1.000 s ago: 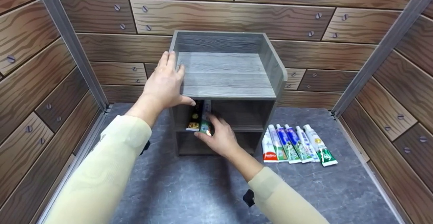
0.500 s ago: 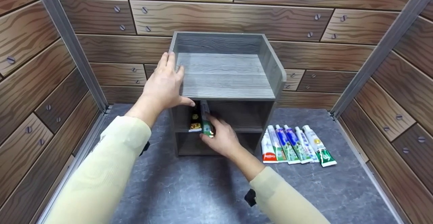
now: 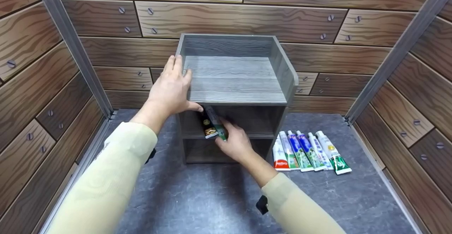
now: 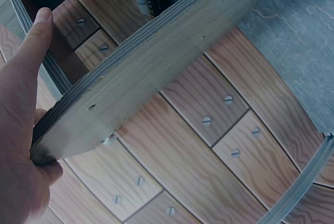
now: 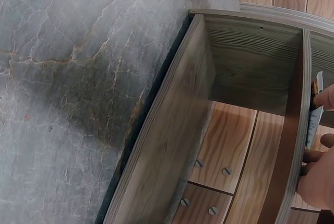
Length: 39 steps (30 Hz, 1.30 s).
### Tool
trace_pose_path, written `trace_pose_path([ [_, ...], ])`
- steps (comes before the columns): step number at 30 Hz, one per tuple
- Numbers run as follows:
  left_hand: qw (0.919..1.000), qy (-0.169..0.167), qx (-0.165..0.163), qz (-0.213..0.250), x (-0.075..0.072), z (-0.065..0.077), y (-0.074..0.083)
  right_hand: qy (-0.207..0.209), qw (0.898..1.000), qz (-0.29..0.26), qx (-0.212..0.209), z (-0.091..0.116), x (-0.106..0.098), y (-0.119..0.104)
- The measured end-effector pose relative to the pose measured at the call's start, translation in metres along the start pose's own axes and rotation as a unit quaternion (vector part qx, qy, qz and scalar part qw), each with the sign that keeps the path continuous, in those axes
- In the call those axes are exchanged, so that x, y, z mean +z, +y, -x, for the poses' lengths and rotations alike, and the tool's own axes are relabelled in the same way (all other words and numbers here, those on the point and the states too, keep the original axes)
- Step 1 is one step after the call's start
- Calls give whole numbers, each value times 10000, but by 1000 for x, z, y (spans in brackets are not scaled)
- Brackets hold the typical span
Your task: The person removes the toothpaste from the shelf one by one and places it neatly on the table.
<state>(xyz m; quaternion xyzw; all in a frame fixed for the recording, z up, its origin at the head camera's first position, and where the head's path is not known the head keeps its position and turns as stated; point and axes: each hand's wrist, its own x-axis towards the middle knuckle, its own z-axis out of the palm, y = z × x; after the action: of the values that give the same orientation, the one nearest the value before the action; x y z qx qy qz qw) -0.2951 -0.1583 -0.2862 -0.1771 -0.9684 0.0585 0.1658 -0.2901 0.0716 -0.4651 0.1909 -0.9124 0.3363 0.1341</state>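
Observation:
My right hand (image 3: pixel 236 141) pinches a green and grey toothpaste tube (image 3: pixel 215 118) in the middle compartment of the grey wooden shelf unit (image 3: pixel 233 78). Touching that tube on the left is a black and gold toothpaste tube (image 3: pixel 207 123), slanted, its crimped end past the shelf's front edge. My left hand (image 3: pixel 170 89) rests on the unit's left side panel with fingers extended and its thumb along the front edge. In the left wrist view, that hand (image 4: pixel 21 93) lies at the panel's corner. Only part of the right hand (image 5: pixel 318 177) shows in the right wrist view.
On the grey floor (image 3: pixel 197 198), right of the unit, several toothpaste tubes (image 3: pixel 300 151) lie side by side. Under the middle compartment is a lower one (image 3: pixel 208 151). Wood-patterned walls (image 3: pixel 226 18) stand behind and on both sides.
The right hand has shifted slightly right. Both tubes in the compartment have swung their near ends rightward and now slant. The left hand has stayed in place on the unit.

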Motion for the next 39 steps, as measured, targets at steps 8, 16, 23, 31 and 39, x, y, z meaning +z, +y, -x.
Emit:
trace_pose_path([
  [8, 10000, 0, -12, -75, -1, 0, 0, 142, 9996, 164, -202, 2, 4, 3],
  [16, 10000, -34, -15, -44, -2, 0, 0, 191, 9989, 270, -339, 4, 6, 6],
  [23, 10000, -36, -28, -7, -2, 1, 0, 256, 9978, 368, -481, 6, 8, 8],
  [31, 9999, -27, -8, -110, -1, 1, 1, 506, 9958, 409, -646, 8, 9, 9],
  [39, 10000, -35, -34, -7, -1, 1, 1, 635, 9958, 319, -574, 9, 9, 7],
])
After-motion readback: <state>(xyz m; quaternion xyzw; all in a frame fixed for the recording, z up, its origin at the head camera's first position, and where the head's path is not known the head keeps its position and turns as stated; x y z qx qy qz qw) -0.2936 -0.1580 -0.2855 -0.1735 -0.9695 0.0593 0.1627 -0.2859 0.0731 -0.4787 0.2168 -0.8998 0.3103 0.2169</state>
